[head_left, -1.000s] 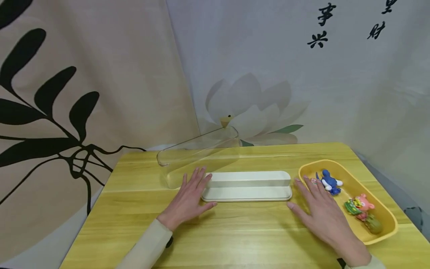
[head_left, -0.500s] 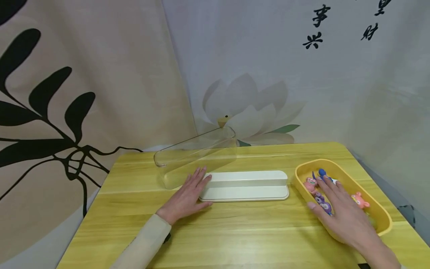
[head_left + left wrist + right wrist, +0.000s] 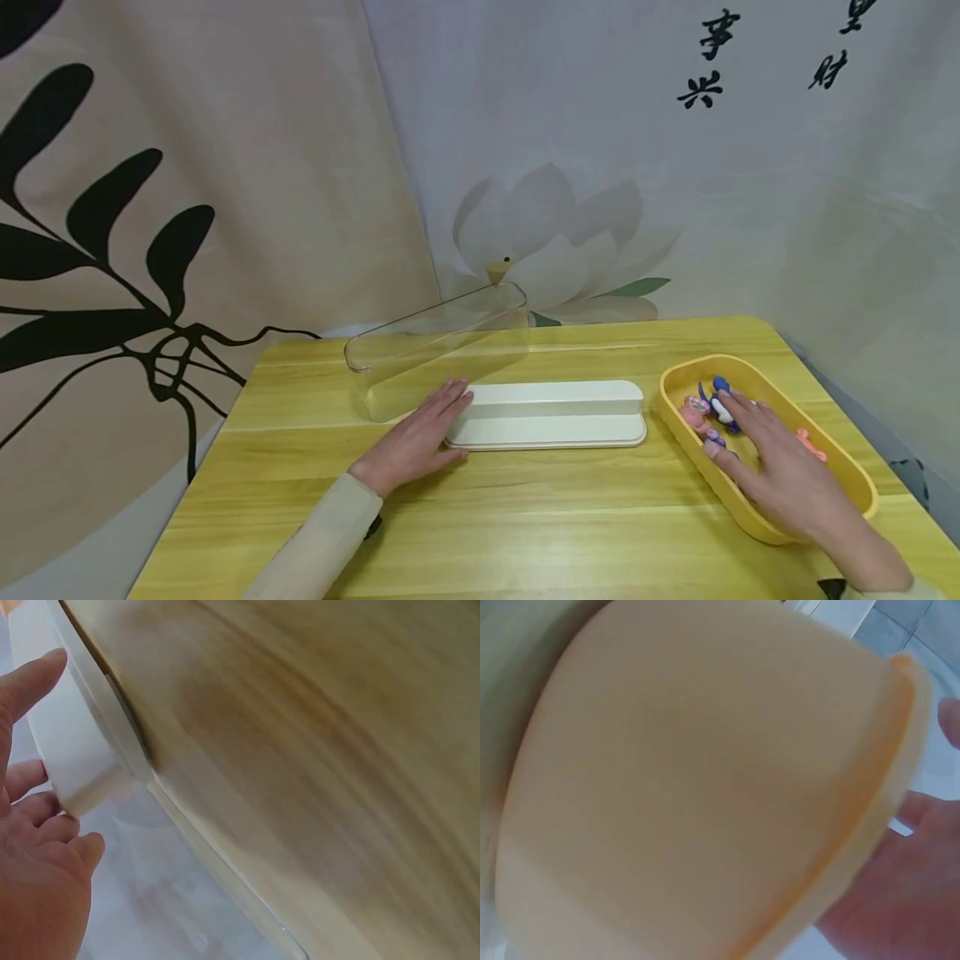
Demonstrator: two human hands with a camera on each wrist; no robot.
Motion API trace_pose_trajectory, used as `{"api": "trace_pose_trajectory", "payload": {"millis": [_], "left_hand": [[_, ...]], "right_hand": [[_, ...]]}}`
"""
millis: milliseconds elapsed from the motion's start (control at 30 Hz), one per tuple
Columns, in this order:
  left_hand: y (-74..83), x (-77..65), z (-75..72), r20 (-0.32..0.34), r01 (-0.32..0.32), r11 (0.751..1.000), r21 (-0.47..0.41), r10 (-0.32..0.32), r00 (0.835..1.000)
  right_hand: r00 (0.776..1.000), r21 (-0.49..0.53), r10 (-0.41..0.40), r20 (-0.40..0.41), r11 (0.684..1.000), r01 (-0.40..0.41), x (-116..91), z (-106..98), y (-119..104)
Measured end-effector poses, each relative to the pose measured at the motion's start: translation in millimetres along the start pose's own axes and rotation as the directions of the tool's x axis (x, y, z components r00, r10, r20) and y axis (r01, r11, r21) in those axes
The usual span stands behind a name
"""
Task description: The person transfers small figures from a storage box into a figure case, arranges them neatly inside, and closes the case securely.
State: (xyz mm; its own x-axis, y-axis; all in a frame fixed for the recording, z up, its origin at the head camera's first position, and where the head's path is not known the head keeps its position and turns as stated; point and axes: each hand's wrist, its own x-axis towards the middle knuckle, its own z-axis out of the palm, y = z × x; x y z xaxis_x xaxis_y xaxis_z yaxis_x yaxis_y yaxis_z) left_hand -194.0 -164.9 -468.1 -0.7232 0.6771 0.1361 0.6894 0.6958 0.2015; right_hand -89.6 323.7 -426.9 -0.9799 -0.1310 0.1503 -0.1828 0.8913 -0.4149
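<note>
My left hand (image 3: 413, 439) rests at the left end of a white two-step display base (image 3: 553, 428), fingers stretched toward its back and thumb near its front corner. In the left wrist view, the thumb and fingertips of this hand (image 3: 39, 859) lie against the base's end (image 3: 71, 742). Over the yellow tray (image 3: 693, 468) reaches my right hand (image 3: 787, 467), its fingers extended down among small toy figures. A blue-and-white figure (image 3: 722, 408) is at the fingertips, with a pink figure (image 3: 695, 415) beside it. A purple figure (image 3: 715, 438) sits by the thumb; the hand partly hides another pink figure (image 3: 811, 446).
A clear plastic cover (image 3: 442, 350) stands at an angle behind the base, near the table's back edge. The wooden table (image 3: 525, 525) carries everything. Behind it hangs a printed cloth (image 3: 600, 125). The tray's outer wall (image 3: 690, 765) fills most of the right wrist view.
My right hand has moved right, from the tray's left rim to over the figures, then lowered its fingers among them. The left hand has stayed at the base's end, its thumb drawn in slightly.
</note>
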Motion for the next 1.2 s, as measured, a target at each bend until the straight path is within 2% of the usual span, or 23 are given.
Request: {"api": "trace_pose_trajectory", "payload": {"millis": [233,500,667,767,967,1200], "left_hand": [[-0.3,2.0,0.8,0.037,0.025,0.998,-0.05,-0.023,0.999],[1.3,5.1,-0.8,0.059,0.029,0.997,-0.068,-0.025,0.998],[1.4,4.3,-0.2,0.061,0.032,0.998,-0.06,-0.028,0.998],[1.6,3.8,-0.6,0.056,0.029,0.999,-0.045,-0.026,0.998],[1.2,5.0,-2.7,0.046,-0.002,1.0,0.031,0.0,0.999],[0.7,6.4,-4.0,0.049,-0.028,0.992,0.123,0.022,0.999]], "right_hand": [[0.998,0.039,-0.031,0.049,0.999,0.029,13,-8,8],[0.993,-0.043,-0.104,0.061,0.993,0.106,28,-8,16],[0.98,-0.069,-0.172,0.102,0.981,0.179,35,-3,21],[0.972,-0.063,-0.187,0.142,0.978,0.197,36,-3,22],[0.965,-0.06,-0.159,0.208,0.983,0.175,33,-13,17],[0.954,-0.164,-0.194,0.228,0.958,0.234,34,-26,11]]}}
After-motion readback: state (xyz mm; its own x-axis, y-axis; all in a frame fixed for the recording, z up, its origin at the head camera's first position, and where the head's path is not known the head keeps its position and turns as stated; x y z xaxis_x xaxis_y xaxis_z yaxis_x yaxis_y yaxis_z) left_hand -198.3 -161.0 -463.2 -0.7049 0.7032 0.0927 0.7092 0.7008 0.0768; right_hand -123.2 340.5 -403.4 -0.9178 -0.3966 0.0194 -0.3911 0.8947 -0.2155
